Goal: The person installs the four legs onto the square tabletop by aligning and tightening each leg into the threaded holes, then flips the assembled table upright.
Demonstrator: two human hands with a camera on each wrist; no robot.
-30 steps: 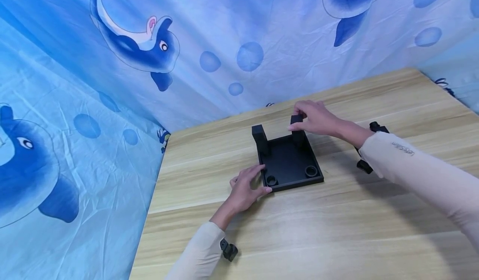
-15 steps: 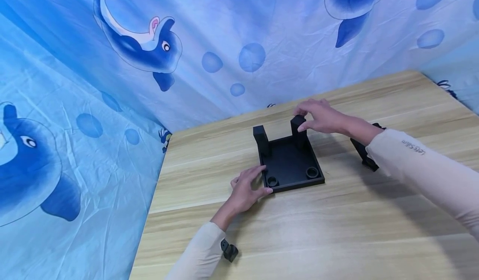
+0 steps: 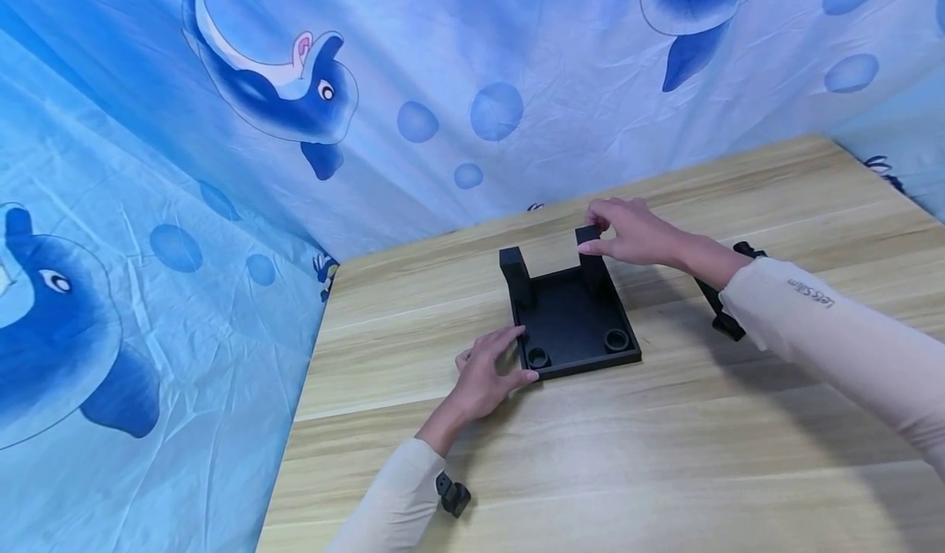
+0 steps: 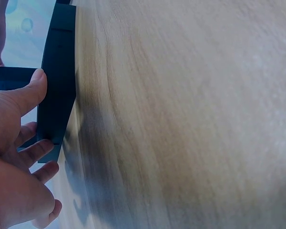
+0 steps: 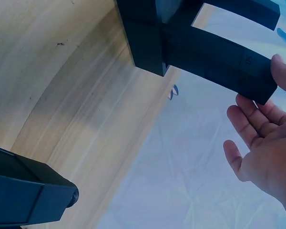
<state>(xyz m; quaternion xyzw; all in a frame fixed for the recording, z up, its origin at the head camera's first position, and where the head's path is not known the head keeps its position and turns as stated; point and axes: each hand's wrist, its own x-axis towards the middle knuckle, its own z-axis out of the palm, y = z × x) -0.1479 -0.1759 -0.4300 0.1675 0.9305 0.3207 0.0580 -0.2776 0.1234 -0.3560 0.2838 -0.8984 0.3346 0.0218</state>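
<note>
A black square panel [image 3: 567, 323] with a raised rim lies on the table, its hollow side up. Two thick black legs stand upright at its far corners, the left leg [image 3: 517, 278] and the right leg [image 3: 591, 270]. Round sockets, one small ring [image 3: 538, 358] and one larger ring [image 3: 616, 340], sit in the near corners. My left hand [image 3: 483, 377] grips the near left corner, thumb on the front edge and fingers along the left side. With thumb and fingers, my right hand [image 3: 627, 231] pinches the right leg's top; the right wrist view shows that leg [image 5: 219, 62] from the side.
Wood-grained table [image 3: 664, 446] surrounds the panel, with a blue dolphin-print curtain [image 3: 413, 36] behind and at the left. Black wrist devices sit at the left sleeve [image 3: 454, 495] and right sleeve [image 3: 727, 326]. A black block [image 5: 28, 191] appears close in the right wrist view.
The right hand and the leg's top tilted slightly to the right and back upright, by small amounts. The left hand keeps its place at the panel's corner.
</note>
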